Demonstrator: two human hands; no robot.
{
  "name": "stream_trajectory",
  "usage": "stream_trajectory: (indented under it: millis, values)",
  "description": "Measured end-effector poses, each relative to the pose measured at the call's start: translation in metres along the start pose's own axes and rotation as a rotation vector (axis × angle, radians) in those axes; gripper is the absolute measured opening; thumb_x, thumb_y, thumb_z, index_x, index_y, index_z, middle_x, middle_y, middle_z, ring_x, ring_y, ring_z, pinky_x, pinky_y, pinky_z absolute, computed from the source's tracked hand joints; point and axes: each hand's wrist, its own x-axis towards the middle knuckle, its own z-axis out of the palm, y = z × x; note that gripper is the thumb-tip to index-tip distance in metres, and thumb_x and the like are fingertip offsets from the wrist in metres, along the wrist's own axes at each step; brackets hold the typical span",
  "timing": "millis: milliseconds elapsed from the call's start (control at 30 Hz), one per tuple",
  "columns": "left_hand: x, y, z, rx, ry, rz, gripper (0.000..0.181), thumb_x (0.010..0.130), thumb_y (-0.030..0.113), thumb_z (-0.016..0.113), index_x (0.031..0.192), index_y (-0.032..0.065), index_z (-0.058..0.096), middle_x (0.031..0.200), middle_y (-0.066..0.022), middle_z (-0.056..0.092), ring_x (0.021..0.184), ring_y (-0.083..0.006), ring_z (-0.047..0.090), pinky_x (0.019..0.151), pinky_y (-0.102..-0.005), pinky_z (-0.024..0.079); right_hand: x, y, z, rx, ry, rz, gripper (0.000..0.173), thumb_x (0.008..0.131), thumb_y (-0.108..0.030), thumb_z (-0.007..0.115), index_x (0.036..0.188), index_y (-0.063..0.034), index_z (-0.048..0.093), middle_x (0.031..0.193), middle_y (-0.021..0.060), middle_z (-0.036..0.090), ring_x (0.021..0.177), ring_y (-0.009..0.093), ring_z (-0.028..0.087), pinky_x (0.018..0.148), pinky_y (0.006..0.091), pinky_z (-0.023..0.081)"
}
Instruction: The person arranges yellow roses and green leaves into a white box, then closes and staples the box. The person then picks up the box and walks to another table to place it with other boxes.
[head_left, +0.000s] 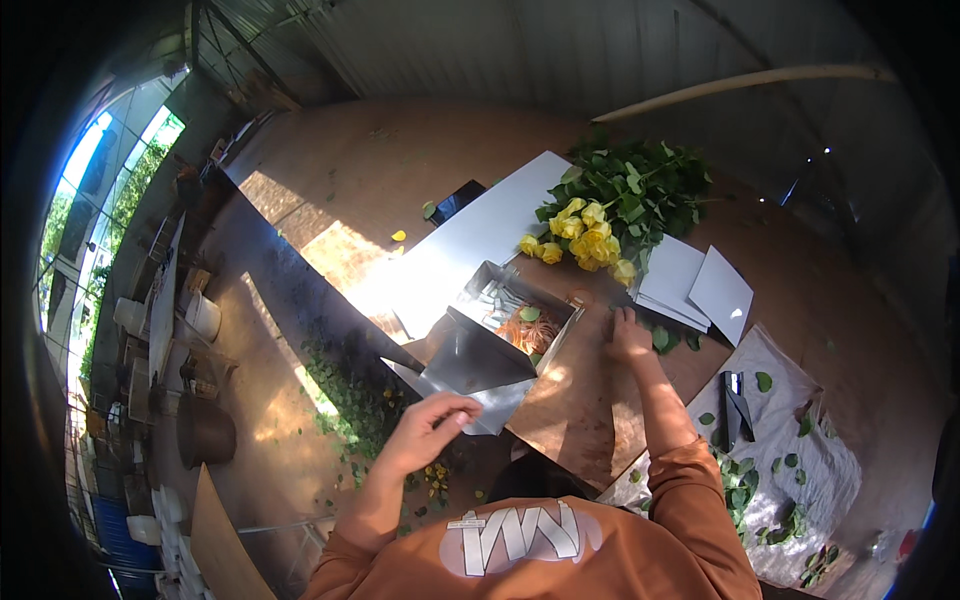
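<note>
My left hand (433, 426) is at the near corner of a dark, glossy sheet (480, 352), its thumb and forefinger brought together at the sheet's edge; whether they pinch it cannot be told. That sheet leans against a metal box (561, 343) holding orange rubber bands (529, 330), pale strips and a few leaves. To the right of the box, my right hand (628, 335) rests with its fingertips on the brown table, near loose green leaves (663, 339). Beyond it lies a bunch of yellow roses (592, 238) with leafy stems, partly over a large white sheet (480, 232).
White cards (675, 277) are stacked right of the roses. A black stapler (736, 409) and scattered leaves lie on a pale cloth (795, 457) at the right. Behind the white sheet is a dark flat device (459, 201). Leaves litter the floor at left, near a brown tub (206, 431).
</note>
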Motion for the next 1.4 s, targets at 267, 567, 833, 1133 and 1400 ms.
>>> stream_trajectory:
  millis: [267,567,833,1133,1400]
  values:
    - [0.055,-0.018,-0.090,-0.057,0.068,0.151,0.019,0.086,0.012,0.049,0.096,-0.0029,0.057,0.089,-0.0082,0.057,0.080,-0.0135,0.056,0.073,-0.0248,0.045,-0.009,0.008,-0.006,0.142,0.176,-0.032,0.069,0.062,-0.015,0.065,0.122,-0.0086,0.031,0.124,0.0153,0.033,0.100,0.040,0.047,0.081,0.0431,0.044]
    - [0.112,-0.092,-0.170,0.104,0.150,0.050,0.018,0.085,0.012,0.050,0.093,-0.0005,0.059,0.085,-0.0075,0.059,0.080,-0.0133,0.056,0.071,-0.0250,0.043,0.003,-0.072,-0.046,0.260,0.413,-0.078,0.024,0.070,-0.004,0.056,0.093,-0.0081,0.057,0.096,0.0098,0.055,0.083,0.032,0.056,0.069,0.0369,0.048]
    - [0.162,-0.114,-0.171,0.138,-0.041,0.102,0.018,0.084,0.012,0.050,0.092,-0.0007,0.060,0.086,-0.0077,0.058,0.080,-0.0139,0.057,0.070,-0.0257,0.045,0.041,-0.177,-0.037,-0.003,-0.089,-0.618,0.034,0.071,-0.013,0.061,0.104,-0.0195,0.057,0.116,0.0063,0.048,0.105,0.025,0.047,0.085,0.0360,0.041]
    - [0.163,-0.149,-0.174,0.088,-0.022,0.066,0.015,0.082,0.009,0.051,0.090,-0.0008,0.060,0.084,-0.0081,0.058,0.079,-0.0159,0.056,0.071,-0.0255,0.044,0.039,-0.133,-0.028,0.087,-0.168,-0.616,0.012,0.073,-0.010,0.054,0.082,-0.0046,0.059,0.084,0.0117,0.054,0.078,0.029,0.055,0.066,0.0337,0.047]
    - [0.223,-0.119,-0.162,0.169,-0.283,0.289,0.015,0.080,0.012,0.052,0.090,0.0036,0.061,0.080,-0.0072,0.057,0.072,-0.0180,0.055,0.064,-0.0273,0.043,0.016,-0.137,-0.079,0.123,-0.068,-0.357,0.021,0.068,-0.002,0.058,0.089,-0.0054,0.061,0.087,0.0111,0.059,0.077,0.029,0.059,0.069,0.0328,0.049]
